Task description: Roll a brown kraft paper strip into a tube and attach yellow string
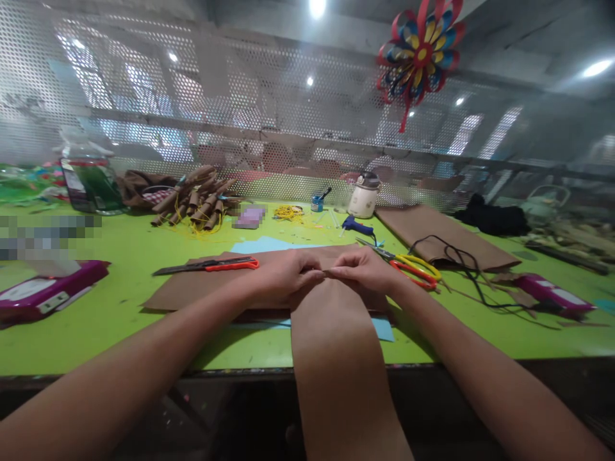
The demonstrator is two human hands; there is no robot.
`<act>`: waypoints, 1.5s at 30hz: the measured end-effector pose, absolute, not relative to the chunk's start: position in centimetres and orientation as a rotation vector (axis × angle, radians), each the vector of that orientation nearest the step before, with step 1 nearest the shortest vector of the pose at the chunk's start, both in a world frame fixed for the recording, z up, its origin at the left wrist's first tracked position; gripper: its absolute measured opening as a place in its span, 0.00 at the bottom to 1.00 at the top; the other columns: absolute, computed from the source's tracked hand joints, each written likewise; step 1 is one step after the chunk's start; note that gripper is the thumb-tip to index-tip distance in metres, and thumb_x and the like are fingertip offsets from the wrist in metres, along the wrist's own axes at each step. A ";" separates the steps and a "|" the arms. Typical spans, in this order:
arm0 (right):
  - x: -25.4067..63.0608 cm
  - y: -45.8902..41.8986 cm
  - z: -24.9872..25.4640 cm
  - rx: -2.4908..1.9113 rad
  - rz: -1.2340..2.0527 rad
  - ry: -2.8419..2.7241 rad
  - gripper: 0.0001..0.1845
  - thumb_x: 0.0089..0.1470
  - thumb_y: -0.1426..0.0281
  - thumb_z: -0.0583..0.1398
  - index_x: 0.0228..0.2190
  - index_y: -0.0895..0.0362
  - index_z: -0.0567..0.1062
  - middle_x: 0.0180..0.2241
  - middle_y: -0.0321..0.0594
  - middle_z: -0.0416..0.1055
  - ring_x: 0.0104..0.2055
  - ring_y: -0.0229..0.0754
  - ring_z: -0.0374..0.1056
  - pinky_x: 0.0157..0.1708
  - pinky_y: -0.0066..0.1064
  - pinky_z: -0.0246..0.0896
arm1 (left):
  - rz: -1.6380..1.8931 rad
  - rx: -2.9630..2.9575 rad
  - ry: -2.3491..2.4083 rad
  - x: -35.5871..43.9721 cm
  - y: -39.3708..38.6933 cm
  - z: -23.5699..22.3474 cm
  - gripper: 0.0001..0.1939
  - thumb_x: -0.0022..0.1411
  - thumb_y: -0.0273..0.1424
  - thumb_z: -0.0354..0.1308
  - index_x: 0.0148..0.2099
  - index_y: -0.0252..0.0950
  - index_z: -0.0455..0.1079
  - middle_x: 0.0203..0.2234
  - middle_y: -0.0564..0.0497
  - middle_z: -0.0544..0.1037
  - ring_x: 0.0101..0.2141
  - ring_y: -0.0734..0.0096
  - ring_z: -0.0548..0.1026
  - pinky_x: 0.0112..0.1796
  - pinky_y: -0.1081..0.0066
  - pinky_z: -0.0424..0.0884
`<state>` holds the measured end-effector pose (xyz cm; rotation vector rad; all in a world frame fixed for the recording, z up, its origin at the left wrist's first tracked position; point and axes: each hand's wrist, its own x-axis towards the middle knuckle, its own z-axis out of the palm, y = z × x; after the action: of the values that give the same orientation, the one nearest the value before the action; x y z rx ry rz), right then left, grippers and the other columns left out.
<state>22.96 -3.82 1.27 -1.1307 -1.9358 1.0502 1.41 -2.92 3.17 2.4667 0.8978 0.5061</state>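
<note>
A long strip of brown kraft paper (339,346) hangs down over the table's front edge towards me. Its far end is pinched between the thumb and fingers of my left hand (288,275) and those of my right hand (362,266), which meet close together. Beneath lie more brown paper sheets (177,291), with light blue paper (383,329) sticking out from under them. An orange utility knife (230,264) rests on the sheets beside my left hand. Scissors with orange and yellow handles (416,269) lie just beyond my right wrist.
On the green table (120,346) stand a blue glue gun (356,225), a cream bottle (364,195) and a blue jar (317,203). Rolled brown paper tubes (199,202) are piled at the back left. A black cord (473,272) crosses folded brown paper (446,237) on the right.
</note>
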 end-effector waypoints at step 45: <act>24.8 -2.7 1.3 -1.192 1.199 -1.465 0.15 0.34 0.62 0.70 0.20 0.60 0.75 0.18 0.33 0.66 0.20 0.31 0.57 0.21 0.26 0.50 | 0.423 2.092 0.886 -0.1 -0.9 2.6 0.16 0.60 0.42 0.51 0.27 0.35 0.67 0.18 0.54 0.74 0.20 0.75 0.69 0.22 0.75 0.59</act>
<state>24.79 -2.72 1.28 -1.1924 -1.4653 1.1987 -0.13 -0.92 2.59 2.0922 0.8855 0.4233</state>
